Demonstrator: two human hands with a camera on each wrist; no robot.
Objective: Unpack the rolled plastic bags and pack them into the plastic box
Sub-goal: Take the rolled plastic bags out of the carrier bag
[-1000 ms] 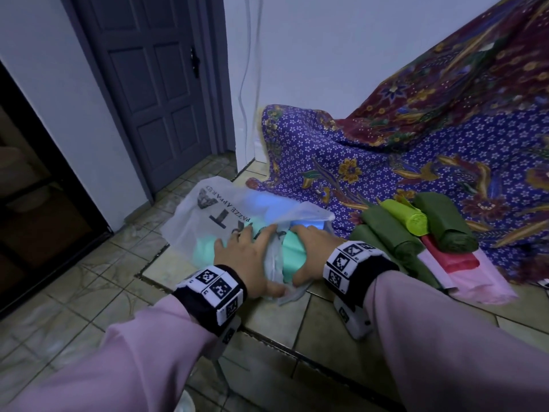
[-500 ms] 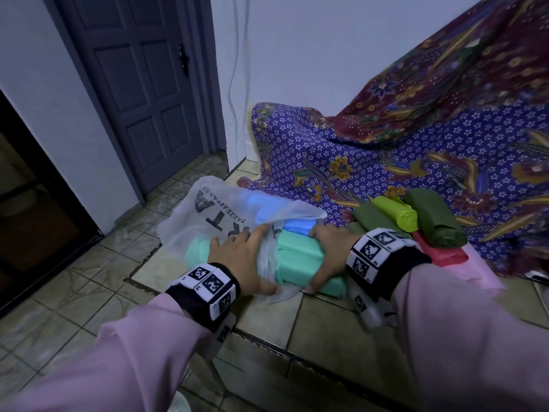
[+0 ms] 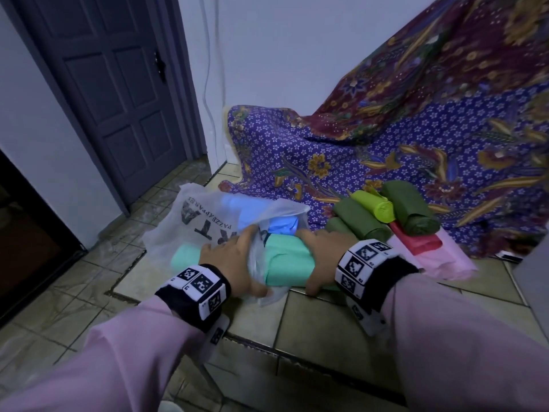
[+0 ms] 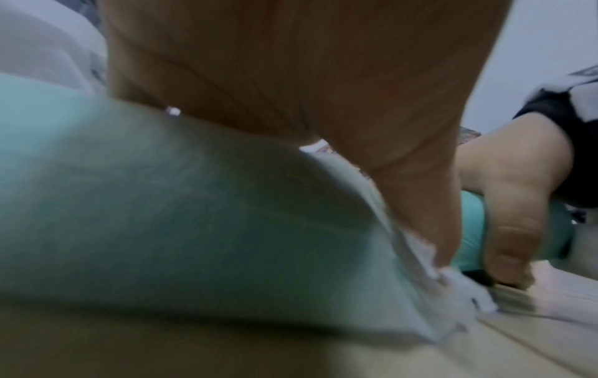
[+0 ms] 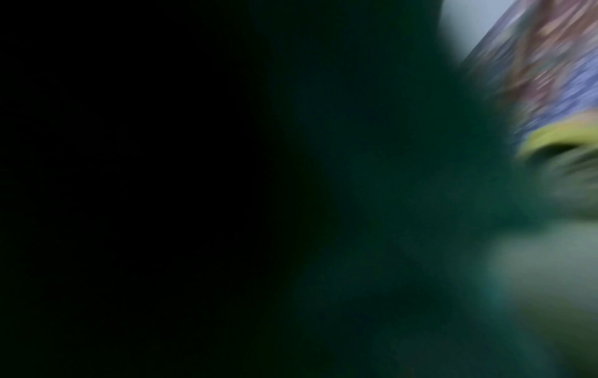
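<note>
Dim bluish light falls on a beige tiled floor (image 3: 312, 322), with a dark panelled door (image 3: 118, 93) at ten o'clock, a pale wall (image 3: 282, 49) at twelve, and purple floral cloth (image 3: 416, 138) draped from two o'clock.

mint rolls (image 3: 289, 260) lie half out of carrier bag (image 3: 208, 221).

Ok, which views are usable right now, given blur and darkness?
Head view: dim but sharp, right hand gripping the mint roll. Left wrist view: close and motion-smeared, left hand filling it. Right wrist view: mostly black, streaked at its right edge.
</note>
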